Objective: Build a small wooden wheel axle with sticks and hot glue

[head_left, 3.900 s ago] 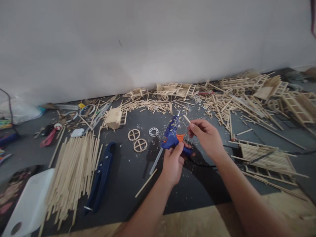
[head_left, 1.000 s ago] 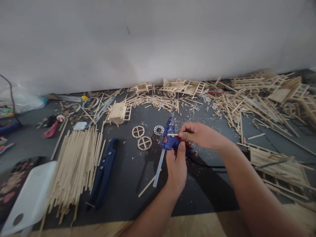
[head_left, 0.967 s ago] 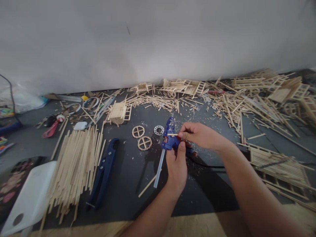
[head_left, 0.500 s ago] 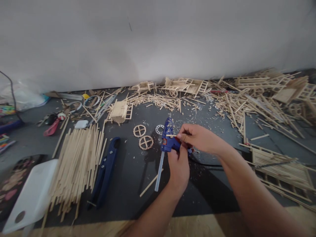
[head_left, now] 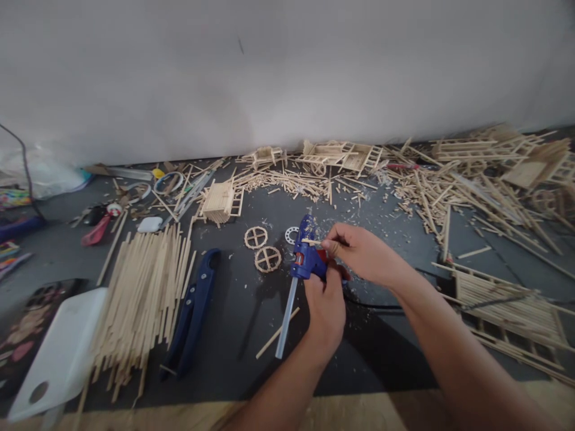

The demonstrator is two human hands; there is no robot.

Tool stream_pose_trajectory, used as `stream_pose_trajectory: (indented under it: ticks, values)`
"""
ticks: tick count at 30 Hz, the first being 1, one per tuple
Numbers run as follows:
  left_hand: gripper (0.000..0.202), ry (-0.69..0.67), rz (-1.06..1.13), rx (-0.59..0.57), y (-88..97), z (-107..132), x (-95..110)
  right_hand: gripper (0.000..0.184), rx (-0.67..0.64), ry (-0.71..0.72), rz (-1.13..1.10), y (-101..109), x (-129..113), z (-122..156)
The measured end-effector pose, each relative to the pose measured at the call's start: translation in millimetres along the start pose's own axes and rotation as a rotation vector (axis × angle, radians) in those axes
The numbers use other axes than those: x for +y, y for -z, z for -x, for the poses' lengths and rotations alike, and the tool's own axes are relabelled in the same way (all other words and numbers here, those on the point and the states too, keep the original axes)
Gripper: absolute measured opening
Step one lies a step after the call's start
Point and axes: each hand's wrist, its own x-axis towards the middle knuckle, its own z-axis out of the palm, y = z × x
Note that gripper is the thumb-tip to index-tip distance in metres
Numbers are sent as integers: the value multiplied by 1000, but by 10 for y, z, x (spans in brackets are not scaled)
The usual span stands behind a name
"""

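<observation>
My left hand (head_left: pixel 327 302) is closed around the handle of a blue hot glue gun (head_left: pixel 306 260), whose nozzle points away from me. A clear glue stick (head_left: pixel 287 317) juts out of its back end toward me. Between the fingertips of my right hand (head_left: pixel 354 250) is a short wooden stick (head_left: pixel 311 242), held across the top of the gun; its right end is hidden by the fingers. Left of the gun lie two round wooden wheels with crossed spokes (head_left: pixel 268 259) and a white ring with holes (head_left: pixel 291 234). A loose stick (head_left: pixel 277 333) rests below them.
A bundle of wooden sticks (head_left: pixel 139 293), a dark blue cutter (head_left: pixel 195 317) and a white board (head_left: pixel 58 353) lie to the left. Small stick-built carts (head_left: pixel 220 202) and offcuts (head_left: pixel 287 182) line the wall. A slatted wooden frame (head_left: pixel 503 305) lies at right, near the black cord (head_left: pixel 377 307).
The glue gun has tilted slightly, its glue stick's rear end swinging a little left and toward me. The small stick in my right hand has risen slightly over the gun.
</observation>
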Motion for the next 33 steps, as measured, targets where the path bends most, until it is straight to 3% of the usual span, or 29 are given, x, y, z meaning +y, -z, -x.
stream_pose_trajectory:
  ticks: [8, 18, 33]
  values:
    - [23, 17, 71, -40, -30, 0, 56, 21, -11, -20, -32, -58, 29, -12]
    - [23, -59, 57, -122, -14, 17, -10, 20, 124, 6, 198, 30, -29, -36]
    - [18, -66, -82, -129, 15, 59, -66, 26, 152, 8, 209, 103, 9, -39]
